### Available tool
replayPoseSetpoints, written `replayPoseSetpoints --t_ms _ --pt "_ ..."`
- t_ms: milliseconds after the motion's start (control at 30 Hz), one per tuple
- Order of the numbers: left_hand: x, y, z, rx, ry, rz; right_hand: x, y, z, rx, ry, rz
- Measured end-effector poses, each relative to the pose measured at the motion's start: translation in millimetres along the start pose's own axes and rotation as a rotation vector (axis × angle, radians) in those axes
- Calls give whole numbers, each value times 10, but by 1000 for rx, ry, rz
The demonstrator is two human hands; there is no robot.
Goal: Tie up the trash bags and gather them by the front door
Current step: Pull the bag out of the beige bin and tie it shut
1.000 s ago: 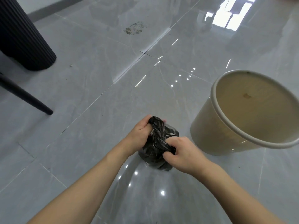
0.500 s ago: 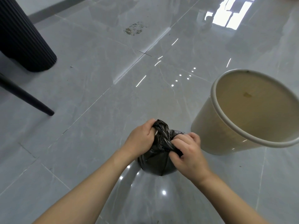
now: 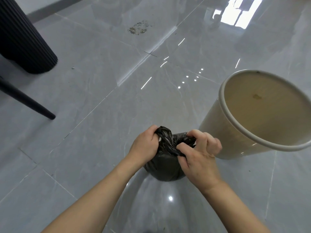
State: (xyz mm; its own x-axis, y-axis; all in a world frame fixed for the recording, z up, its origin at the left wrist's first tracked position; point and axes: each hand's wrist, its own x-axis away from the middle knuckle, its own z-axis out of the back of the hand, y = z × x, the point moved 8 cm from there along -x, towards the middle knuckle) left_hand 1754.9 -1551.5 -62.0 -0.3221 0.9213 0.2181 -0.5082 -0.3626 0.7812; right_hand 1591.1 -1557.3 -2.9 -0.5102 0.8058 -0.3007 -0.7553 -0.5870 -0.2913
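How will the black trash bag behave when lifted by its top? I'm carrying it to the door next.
The black trash bag will probably sag: its film crumples where the left hand and right hand grip it. It looks small, so likely light. Thin plastic may tear.

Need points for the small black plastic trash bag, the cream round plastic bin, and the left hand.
small black plastic trash bag (image 3: 165, 167), head view, on its bulging lower body.
cream round plastic bin (image 3: 217, 125), head view, on its outer wall.
left hand (image 3: 146, 145), head view, on its back.
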Motion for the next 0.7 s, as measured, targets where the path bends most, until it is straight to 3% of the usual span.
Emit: replayPoseSetpoints --t_ms 100,233,333,500,700 --pt "-23 -57 -2 50 3 35 -20 93 -73 -58 -71 -80" --pt "-18 -33 45 191 17 62 -53 193 -196 -507 -212 -337" --pt "-36 30 135 286 60 72 -17 261 -273 -680 -251 -473" --pt "-184 46 65 611 27 186 -87 172 -330 -659 -324 -377" --pt "-331 131 -133 358 -81 233 -126 214 -322 -597 -488 -325"
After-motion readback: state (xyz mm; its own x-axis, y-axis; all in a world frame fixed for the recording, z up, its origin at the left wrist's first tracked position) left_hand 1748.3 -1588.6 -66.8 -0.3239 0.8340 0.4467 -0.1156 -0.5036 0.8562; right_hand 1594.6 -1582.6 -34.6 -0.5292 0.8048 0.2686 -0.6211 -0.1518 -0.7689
